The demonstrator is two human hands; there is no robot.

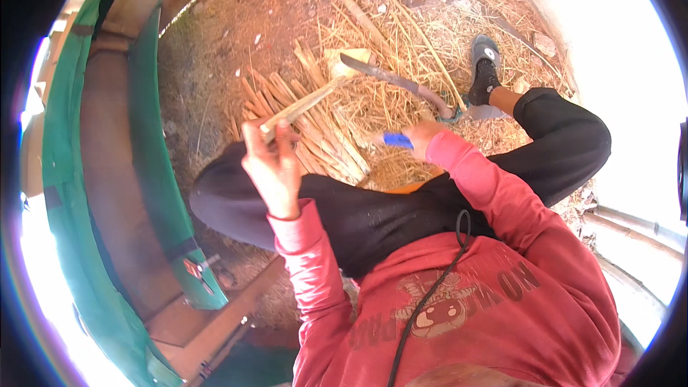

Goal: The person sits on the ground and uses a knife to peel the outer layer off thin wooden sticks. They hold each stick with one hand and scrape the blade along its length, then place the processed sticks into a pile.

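A pale split wooden stick (309, 106) is gripped at its near end by my left hand (274, 168), thumb and fingers closed round it. It points away to the right above a pile of split sticks (333, 145). To the right, my right hand (424, 136) is closed on a small bright blue object (398, 140). That hand is smeared by motion, and the kind of the blue object does not show. Beyond both hands a machete (390, 79) lies on the straw, its wooden handle toward my foot. A pale wood block (349, 62) is by its blade tip.
Straw (459, 36) covers much of the ground. A long thick pole (351, 3) lies at the far side. Green sheeting (154, 136) on a frame stands at the left. My bent legs (566, 129) surround the work area, and a bright pale wall (616, 50) is at the right.
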